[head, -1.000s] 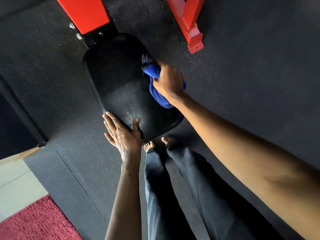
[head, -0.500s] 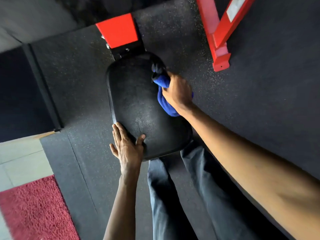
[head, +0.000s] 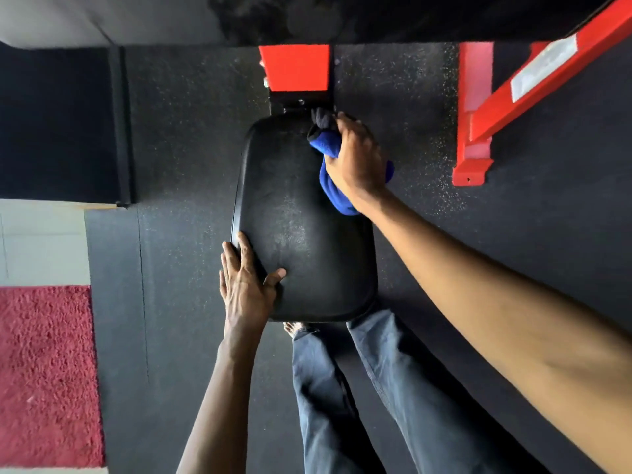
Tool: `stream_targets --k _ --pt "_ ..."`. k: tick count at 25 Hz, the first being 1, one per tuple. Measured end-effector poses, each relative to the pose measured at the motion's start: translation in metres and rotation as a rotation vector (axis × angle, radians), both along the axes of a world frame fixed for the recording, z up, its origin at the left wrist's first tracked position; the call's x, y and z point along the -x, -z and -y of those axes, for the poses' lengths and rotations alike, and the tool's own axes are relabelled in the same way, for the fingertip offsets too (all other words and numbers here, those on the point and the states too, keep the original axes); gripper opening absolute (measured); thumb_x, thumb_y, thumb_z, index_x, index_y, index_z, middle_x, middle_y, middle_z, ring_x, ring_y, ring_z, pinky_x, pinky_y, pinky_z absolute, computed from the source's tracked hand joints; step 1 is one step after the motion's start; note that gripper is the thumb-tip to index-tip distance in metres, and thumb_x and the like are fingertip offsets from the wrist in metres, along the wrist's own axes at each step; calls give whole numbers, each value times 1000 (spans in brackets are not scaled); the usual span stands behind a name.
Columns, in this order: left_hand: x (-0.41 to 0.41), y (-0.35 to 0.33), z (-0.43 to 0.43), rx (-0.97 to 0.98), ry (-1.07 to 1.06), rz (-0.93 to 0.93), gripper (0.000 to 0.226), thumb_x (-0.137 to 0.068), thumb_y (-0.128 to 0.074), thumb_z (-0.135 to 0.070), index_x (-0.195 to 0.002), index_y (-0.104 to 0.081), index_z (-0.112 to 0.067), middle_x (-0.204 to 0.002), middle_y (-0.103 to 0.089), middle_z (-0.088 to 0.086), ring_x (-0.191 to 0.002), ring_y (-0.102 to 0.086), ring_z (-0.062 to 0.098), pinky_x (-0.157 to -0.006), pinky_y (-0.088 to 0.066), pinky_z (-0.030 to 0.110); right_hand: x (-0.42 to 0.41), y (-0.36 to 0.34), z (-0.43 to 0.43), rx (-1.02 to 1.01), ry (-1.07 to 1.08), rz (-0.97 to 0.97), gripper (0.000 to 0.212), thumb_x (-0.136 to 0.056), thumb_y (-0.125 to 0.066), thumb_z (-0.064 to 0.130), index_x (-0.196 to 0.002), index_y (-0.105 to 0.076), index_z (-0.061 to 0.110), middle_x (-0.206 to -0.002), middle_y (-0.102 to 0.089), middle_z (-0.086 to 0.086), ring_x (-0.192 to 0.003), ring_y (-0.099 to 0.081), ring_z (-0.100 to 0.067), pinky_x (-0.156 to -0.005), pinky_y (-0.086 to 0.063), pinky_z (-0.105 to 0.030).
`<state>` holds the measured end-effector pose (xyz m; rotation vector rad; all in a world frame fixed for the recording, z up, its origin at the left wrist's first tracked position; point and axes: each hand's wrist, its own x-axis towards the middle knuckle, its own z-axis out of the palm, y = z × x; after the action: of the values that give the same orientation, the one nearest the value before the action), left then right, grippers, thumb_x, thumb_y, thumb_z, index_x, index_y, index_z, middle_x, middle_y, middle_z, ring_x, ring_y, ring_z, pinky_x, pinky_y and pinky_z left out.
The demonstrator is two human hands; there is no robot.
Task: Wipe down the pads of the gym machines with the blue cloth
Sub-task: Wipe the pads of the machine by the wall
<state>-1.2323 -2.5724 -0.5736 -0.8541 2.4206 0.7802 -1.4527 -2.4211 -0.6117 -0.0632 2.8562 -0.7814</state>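
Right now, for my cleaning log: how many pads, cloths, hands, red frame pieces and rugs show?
Pads: 1, black pad
Cloths: 1, blue cloth
Hands: 2, right hand gripping the cloth, left hand on the pad's edge
Red frame pieces: 2, red bracket, red floor frame
Rugs: 1, red rug
Total: 7

cloth (head: 329,145): mostly hidden under right hand (head: 357,160) | red frame (head: 547,77): cut off top right | rug (head: 44,371): cut by left edge
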Motion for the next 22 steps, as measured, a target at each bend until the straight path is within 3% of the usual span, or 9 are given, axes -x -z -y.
stream_targets --k 5,8,14,17,19,22 --pt "-6 6 2 -52 -44 -77 104 -87 -74 -42 -162 -4 -23 -168 -4 15 -154 -6 31 -123 -19 50 -31 2 -23 5 -221 -77 61 -80 -63 6 -140 -56 9 -144 -56 -6 -138 -47 -27 -115 -28 -30" --pt "-6 15 5 -44 -51 -107 106 -85 -77 -40 -161 -6 -22 -167 -10 14 -153 -12 32 -122 -22 51 4 -1 8 -56 -149 16 61 -85 -62 13 -145 -50 13 -148 -52 -3 -142 -42 -23 -116 -27 -30" --pt "-9 14 1 -21 -66 -140 103 -87 -75 -39 -162 -6 -22 -168 -6 13 -154 -9 31 -123 -15 44 1 -6 -2 -70 -250 -7 58 -84 -64 14 -141 -54 14 -143 -57 -4 -136 -49 -22 -111 -34 -31" --pt "-10 15 2 -16 -72 -180 101 -87 -73 -41 -162 -7 -22 -168 -5 12 -154 -7 30 -123 -11 39 14 -17 26 -145 -187 -10 46 -87 -61 18 -133 -59 18 -132 -64 -5 -125 -57 -27 -102 -41 -35" --pt "-13 20 1 -35 -96 -224 103 -85 -74 -44 -161 -9 -21 -168 -7 11 -155 -7 28 -123 -9 37 22 -23 55 -215 -323 -42 37 -87 -59 21 -124 -62 21 -122 -69 -6 -117 -60 -32 -95 -43 -38" --pt "-36 28 -9 -50 -304 -311 106 -82 -74 -54 -160 -15 -13 -167 -17 8 -154 -12 23 -124 -9 37 11 -22 89 -229 -731 -107 36 -81 -57 21 -116 -65 21 -116 -69 -3 -114 -60 -30 -94 -42 -36"
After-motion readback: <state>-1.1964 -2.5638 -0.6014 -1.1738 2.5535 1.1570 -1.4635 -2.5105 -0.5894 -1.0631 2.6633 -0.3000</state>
